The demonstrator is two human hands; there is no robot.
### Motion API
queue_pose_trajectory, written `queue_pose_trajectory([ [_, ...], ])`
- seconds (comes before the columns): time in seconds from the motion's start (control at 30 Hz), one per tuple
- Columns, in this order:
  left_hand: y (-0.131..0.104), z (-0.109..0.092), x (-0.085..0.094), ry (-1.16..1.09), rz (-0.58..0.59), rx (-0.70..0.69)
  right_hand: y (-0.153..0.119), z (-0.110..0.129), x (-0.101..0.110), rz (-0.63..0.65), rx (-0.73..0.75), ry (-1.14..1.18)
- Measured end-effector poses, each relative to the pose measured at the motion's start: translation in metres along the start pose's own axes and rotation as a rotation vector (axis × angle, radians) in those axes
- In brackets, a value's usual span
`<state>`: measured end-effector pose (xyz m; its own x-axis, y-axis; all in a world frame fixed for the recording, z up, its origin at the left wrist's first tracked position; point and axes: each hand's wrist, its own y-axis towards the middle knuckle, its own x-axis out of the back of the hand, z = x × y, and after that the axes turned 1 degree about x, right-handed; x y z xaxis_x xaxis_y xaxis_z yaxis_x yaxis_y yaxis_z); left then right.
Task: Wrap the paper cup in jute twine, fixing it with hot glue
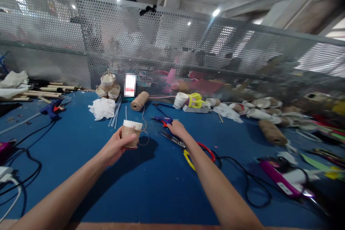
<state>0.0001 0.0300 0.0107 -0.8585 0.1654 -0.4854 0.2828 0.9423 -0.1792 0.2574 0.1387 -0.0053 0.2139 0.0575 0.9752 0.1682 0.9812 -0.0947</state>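
Note:
A paper cup (132, 134) is held in my left hand (117, 146); brown twine wraps its lower part, and its white rim shows above. A loose strand runs from the cup back to a twine roll (139, 101) lying behind it. My right hand (176, 128) has its fingers closed round the handle of a blue glue gun (162, 119) with a red trigger, its nozzle pointing left. Beneath my right wrist lie scissors (179, 143) with red and yellow handles, partly covered by the forearm.
Twine-wrapped cups (107, 82) stand behind a crumpled white cloth (102, 108). A white cup (180, 100) is beside yellow-handled scissors (196, 100). Another glue gun (51, 110) lies left. Black cables and a purple tool (279, 179) are at right. A perforated metal screen (161, 46) borders the table's back.

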Motion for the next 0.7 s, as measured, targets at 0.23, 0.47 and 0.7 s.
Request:
queue_pose_trajectory([
  [0.23,-0.002,0.004,0.002,-0.016,0.028,0.0,-0.025,-0.009,0.018,-0.071,-0.018,0.431],
  [0.47,-0.003,0.003,-0.006,-0.005,0.055,0.011,-0.05,-0.018,0.056,-0.447,0.071,0.717],
  [0.7,-0.003,0.007,0.005,0.006,0.009,0.032,-0.067,-0.019,0.132,-0.886,0.153,0.624],
])
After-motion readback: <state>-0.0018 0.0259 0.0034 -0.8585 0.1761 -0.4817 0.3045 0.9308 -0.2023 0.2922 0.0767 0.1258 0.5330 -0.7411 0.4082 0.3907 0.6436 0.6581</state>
